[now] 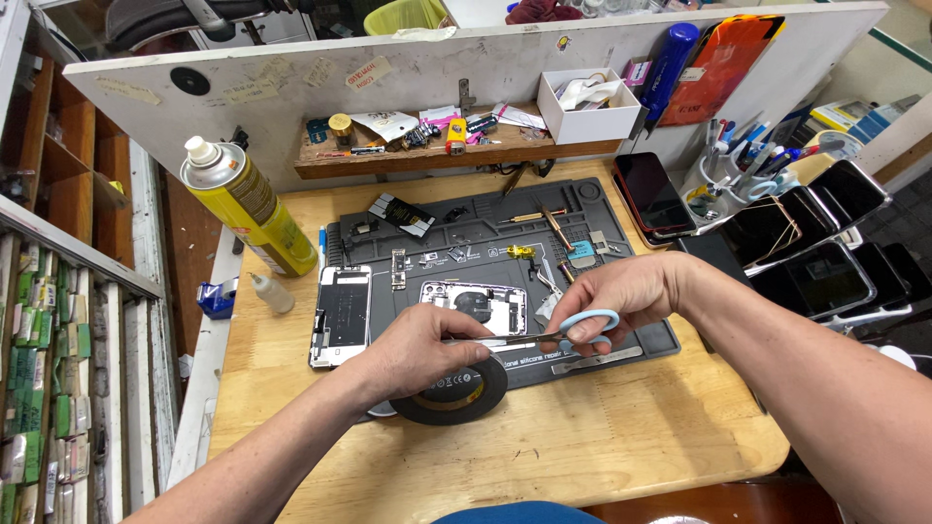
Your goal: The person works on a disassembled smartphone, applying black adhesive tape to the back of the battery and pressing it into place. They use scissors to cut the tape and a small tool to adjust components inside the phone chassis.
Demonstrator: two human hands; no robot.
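Our right hand (621, 296) grips blue-handled scissors (568, 335) above the grey mat (641, 340); our left hand (422, 349) pinches the black tape roll (451, 393) at the mat's front edge. Behind the mat, a white box (587, 121) holds white cloth, a cup (723, 180) pens.

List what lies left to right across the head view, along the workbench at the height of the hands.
Yellow spray can → small white bottle → phone screen panel → left hand on black tape roll → right hand holding blue-handled scissors → stacked dark phones.
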